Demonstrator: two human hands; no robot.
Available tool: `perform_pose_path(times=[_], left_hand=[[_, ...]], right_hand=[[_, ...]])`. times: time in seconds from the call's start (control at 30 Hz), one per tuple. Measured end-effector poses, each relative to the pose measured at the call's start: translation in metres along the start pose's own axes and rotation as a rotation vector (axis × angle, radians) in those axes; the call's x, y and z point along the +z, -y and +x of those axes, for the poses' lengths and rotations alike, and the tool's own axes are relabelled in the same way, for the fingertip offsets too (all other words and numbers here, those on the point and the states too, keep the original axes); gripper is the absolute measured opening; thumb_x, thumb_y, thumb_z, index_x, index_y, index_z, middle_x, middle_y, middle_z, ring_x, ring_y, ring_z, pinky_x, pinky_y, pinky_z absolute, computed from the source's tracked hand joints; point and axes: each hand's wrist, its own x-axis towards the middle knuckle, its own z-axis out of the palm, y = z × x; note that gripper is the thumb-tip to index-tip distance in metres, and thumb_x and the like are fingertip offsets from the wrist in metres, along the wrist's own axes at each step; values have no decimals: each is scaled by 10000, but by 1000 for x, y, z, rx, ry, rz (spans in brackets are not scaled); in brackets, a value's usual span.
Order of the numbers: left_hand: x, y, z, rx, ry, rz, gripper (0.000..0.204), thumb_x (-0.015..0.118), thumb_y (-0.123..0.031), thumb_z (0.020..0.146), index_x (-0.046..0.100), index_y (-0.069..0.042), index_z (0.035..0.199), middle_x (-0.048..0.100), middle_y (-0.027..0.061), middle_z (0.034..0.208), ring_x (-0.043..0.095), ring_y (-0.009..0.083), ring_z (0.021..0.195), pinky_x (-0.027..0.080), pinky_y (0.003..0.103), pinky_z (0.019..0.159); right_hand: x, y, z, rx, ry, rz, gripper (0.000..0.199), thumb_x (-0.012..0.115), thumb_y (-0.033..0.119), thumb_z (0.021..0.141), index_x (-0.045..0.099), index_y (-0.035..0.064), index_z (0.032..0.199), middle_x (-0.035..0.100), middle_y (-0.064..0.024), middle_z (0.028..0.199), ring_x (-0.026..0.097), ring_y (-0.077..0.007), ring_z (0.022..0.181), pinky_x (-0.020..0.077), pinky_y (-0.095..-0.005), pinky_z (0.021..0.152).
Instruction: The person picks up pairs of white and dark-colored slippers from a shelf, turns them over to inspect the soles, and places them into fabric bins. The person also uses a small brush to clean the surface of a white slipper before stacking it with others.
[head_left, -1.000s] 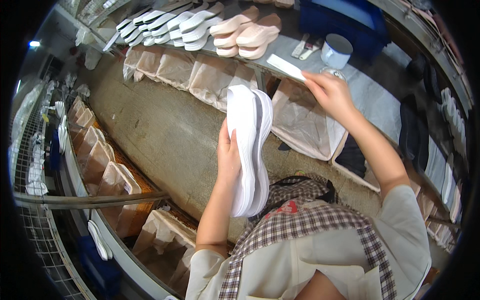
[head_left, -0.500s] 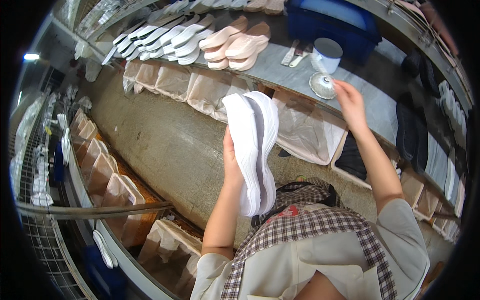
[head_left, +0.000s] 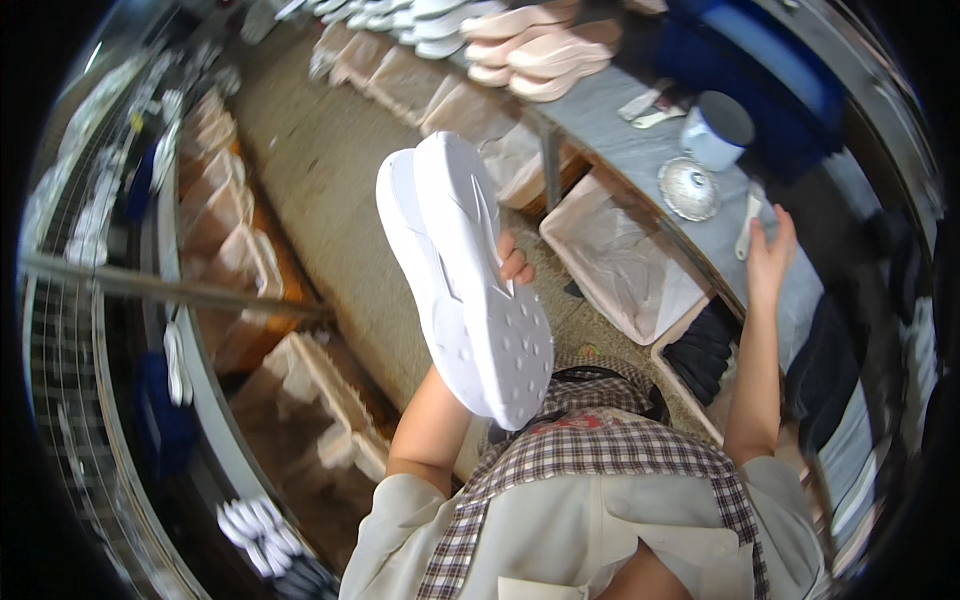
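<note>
My left hand [head_left: 515, 262] is closed around a pair of white shoe soles [head_left: 445, 270], held up in front of me. The soles lie face to face, one showing round studs on its near end; most of that hand is hidden behind them. On the grey worktop, a flat white brush-like tool [head_left: 748, 222] lies beside my right hand [head_left: 774, 252]. The thumb is close to the tool and the fingers are stretched apart; nothing shows between them. Left of the tool sits a round silvery dish [head_left: 688, 188], with a white pot [head_left: 716, 130] just beyond it.
Pink soles [head_left: 560, 55] and white soles [head_left: 440, 28] stand in rows along the bench. A blue crate [head_left: 770, 80] is at the back right. Lined baskets [head_left: 630, 265] sit under the bench, one holding dark soles [head_left: 700, 355]. At left are more lined baskets [head_left: 330, 400] and a rack.
The soles have turned over to show the studded face and moved slightly left. My right hand has shifted right and down from the silvery dish, and the brush-like tool now lies on the worktop.
</note>
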Motion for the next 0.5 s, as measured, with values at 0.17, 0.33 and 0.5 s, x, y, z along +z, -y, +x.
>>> perform_pose_path(times=[0.17, 0.33, 0.5], left_hand=[[34, 6, -35, 58, -184, -453, 300, 488, -339, 932, 405, -54, 973, 368, 30, 826, 399, 140, 798, 390, 283, 764], [54, 3, -85, 428, -353, -407, 278, 468, -303, 940, 417, -30, 951, 352, 22, 793, 373, 96, 684, 358, 244, 689], [54, 4, -160, 617, -280, -428, 340, 490, -340, 922, 451, -31, 1059, 373, 21, 795, 374, 96, 665, 357, 240, 699]], right_hand=[[26, 80, -38, -261, 302, 312, 242, 585, 38, 846, 582, 6, 1086, 506, -128, 1244, 454, -261, 1182, 316, -354, 1021], [53, 134, -87, -248, 753, 552, 173, 554, 15, 850, 614, 13, 1012, 532, -112, 1196, 487, -238, 1136, 356, -335, 982], [53, 165, -136, -366, 993, 665, 114, 551, 14, 843, 612, 5, 938, 574, -108, 1111, 523, -232, 1064, 378, -326, 949]])
